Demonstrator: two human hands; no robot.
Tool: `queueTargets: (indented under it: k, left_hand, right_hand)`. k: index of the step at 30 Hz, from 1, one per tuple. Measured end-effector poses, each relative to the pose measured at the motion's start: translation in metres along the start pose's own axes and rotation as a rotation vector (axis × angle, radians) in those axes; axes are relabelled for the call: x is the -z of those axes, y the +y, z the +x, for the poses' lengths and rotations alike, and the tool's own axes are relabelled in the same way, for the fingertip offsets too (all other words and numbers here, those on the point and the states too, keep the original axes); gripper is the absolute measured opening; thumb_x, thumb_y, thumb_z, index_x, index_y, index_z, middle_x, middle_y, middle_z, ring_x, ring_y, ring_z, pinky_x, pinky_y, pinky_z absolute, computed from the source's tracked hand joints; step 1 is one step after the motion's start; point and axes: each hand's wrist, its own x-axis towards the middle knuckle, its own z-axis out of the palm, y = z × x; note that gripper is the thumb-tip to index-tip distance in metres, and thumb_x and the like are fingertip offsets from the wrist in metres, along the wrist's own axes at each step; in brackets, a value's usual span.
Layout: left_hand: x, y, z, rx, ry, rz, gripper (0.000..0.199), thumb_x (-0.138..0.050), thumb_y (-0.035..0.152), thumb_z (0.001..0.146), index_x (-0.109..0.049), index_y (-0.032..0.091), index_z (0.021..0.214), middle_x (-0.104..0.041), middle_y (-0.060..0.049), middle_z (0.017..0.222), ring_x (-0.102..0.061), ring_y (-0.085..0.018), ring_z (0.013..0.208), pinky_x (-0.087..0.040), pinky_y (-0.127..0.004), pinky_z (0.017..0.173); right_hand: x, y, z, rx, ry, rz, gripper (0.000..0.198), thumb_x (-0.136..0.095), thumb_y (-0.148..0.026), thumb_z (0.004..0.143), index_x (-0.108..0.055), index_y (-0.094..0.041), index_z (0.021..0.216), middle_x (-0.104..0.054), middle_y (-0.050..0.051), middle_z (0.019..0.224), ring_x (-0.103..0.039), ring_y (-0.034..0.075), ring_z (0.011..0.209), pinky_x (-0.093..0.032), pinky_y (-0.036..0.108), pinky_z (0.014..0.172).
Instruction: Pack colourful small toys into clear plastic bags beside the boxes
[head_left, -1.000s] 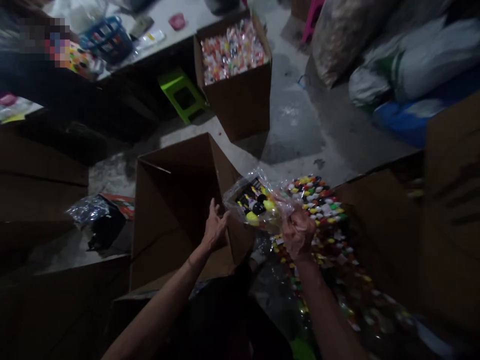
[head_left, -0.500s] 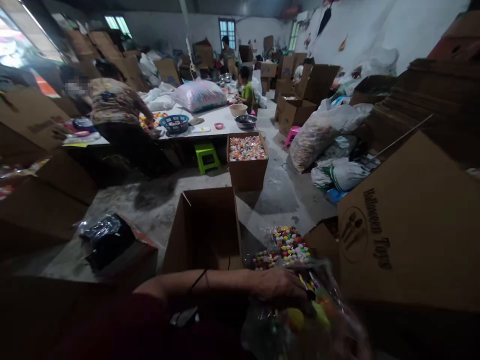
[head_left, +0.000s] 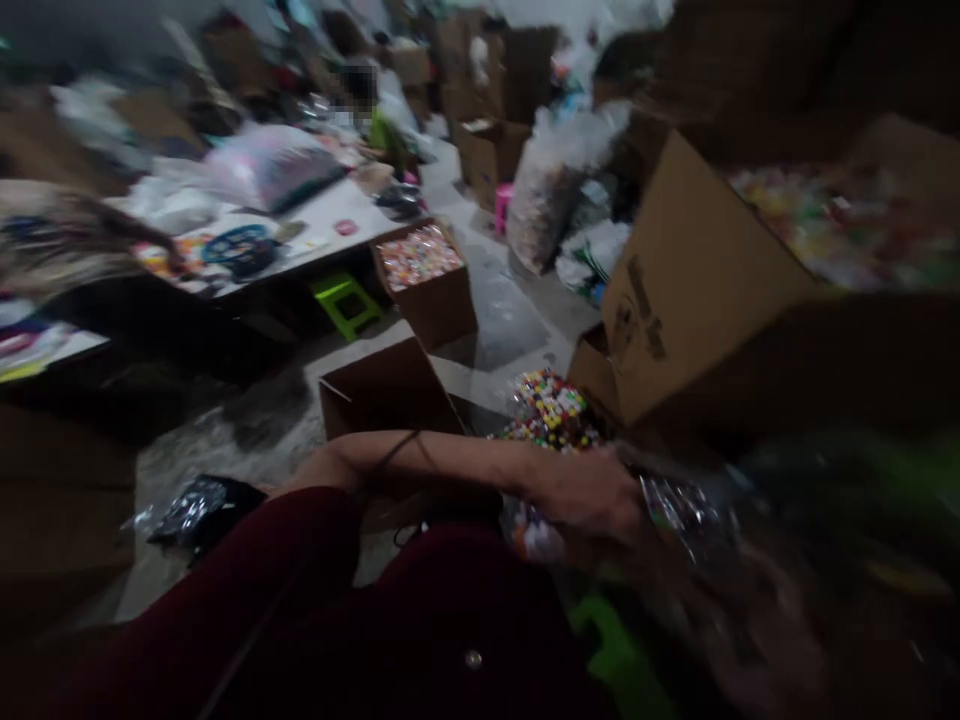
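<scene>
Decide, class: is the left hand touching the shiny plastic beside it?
Cannot tell. In the head view, the left hand appears close beside the shiny plastic, but blur and dim light hide whether they meet.

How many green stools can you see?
1 clearly: the green stool, left of the filled carton. The green piece at the bottom may be another; too little shows.
</scene>
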Motion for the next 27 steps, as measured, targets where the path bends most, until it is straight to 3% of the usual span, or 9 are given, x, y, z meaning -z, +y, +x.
queueTargets:
  k: [4,7,12,16,18,20,22,24,27]
  left_hand:
    - [-0.017,-0.004,-0.012,0.135,-0.072,0.104,0.028,-0.053,0.020,0.106,-0.081,0.022,0.111,-0.081,-0.006,0.097,-0.073,-0.020,0.090,-0.044,-0.030,0.073]
    - [-0.046,-0.018,-0.011,0.279,-0.058,0.081,0.030,-0.048,0.023,0.107,-0.076,0.018,0.115,-0.077,-0.008,0.088,-0.070,-0.019,0.076,-0.035,-0.029,0.061]
    - [-0.076,-0.031,-0.004,0.503,0.023,0.053,0.048,-0.059,0.036,0.103,-0.060,0.016,0.147,-0.077,-0.010,0.091,-0.067,-0.020,0.068,-0.036,-0.027,0.059]
    - [-0.064,-0.049,0.010,0.294,-0.004,0.191,0.036,-0.054,0.027,0.100,-0.077,0.024,0.126,-0.077,-0.008,0.087,-0.060,-0.018,0.064,-0.030,-0.028,0.058]
    - [-0.053,-0.059,0.015,0.127,0.076,0.214,0.038,-0.047,0.022,0.100,-0.081,0.025,0.115,-0.076,-0.007,0.083,-0.059,-0.017,0.063,-0.025,-0.029,0.056]
    - [-0.040,-0.066,0.018,0.029,0.152,0.201,0.041,-0.042,0.022,0.102,-0.082,0.025,0.110,-0.077,-0.006,0.084,-0.060,-0.015,0.062,-0.026,-0.028,0.055]
    - [-0.027,-0.072,0.017,-0.019,0.157,0.176,0.040,-0.041,0.026,0.104,-0.081,0.024,0.108,-0.079,-0.006,0.092,-0.064,-0.014,0.065,-0.033,-0.027,0.056]
    - [-0.014,-0.079,0.016,-0.052,0.141,0.183,0.039,-0.042,0.027,0.103,-0.080,0.022,0.106,-0.080,-0.007,0.097,-0.067,-0.014,0.070,-0.038,-0.026,0.058]
    - [0.009,-0.091,0.016,-0.135,0.102,0.220,0.036,-0.043,0.027,0.101,-0.079,0.021,0.107,-0.079,-0.007,0.098,-0.067,-0.014,0.072,-0.043,-0.025,0.060]
  right_hand:
    - [0.035,-0.017,-0.013,0.247,-0.148,-0.296,0.026,-0.067,-0.017,0.090,-0.072,-0.038,0.074,-0.071,0.001,0.069,-0.071,0.026,0.065,-0.046,0.062,0.122]
    - [0.041,-0.019,-0.025,0.178,-0.228,-0.419,0.031,-0.055,-0.019,0.101,-0.067,-0.027,0.073,-0.068,0.000,0.071,-0.068,0.021,0.071,-0.040,0.062,0.128]
    - [0.031,-0.041,-0.045,-0.060,-0.236,-0.383,0.038,-0.054,-0.040,0.110,-0.067,-0.023,0.078,-0.068,-0.001,0.074,-0.066,0.017,0.076,-0.032,0.061,0.132]
    - [0.033,-0.062,-0.059,-0.294,-0.165,-0.231,0.035,-0.056,-0.049,0.106,-0.072,-0.026,0.085,-0.071,0.001,0.077,-0.070,0.020,0.083,-0.032,0.062,0.134]
    - [0.033,-0.073,-0.074,-0.407,0.035,-0.155,0.028,-0.059,-0.051,0.104,-0.074,-0.028,0.107,-0.077,0.005,0.099,-0.074,0.025,0.099,-0.041,0.060,0.129]
    - [0.024,-0.084,-0.093,-0.510,0.263,-0.094,0.051,-0.059,-0.058,0.102,-0.060,-0.029,0.144,-0.070,0.013,0.138,-0.068,0.031,0.130,-0.048,0.057,0.125]
    - [0.001,-0.091,-0.106,-0.573,0.369,-0.025,0.083,-0.056,-0.066,0.100,-0.028,-0.028,0.169,-0.049,0.017,0.164,-0.052,0.032,0.151,-0.050,0.056,0.124]
    - [-0.031,-0.090,-0.102,-0.604,0.380,0.073,0.100,-0.052,-0.072,0.100,-0.004,-0.025,0.174,-0.033,0.019,0.174,-0.043,0.032,0.159,-0.047,0.057,0.127]
    - [-0.073,-0.078,-0.064,-0.606,0.447,0.236,0.095,-0.053,-0.066,0.100,-0.009,-0.023,0.173,-0.036,0.019,0.172,-0.045,0.030,0.158,-0.045,0.055,0.128]
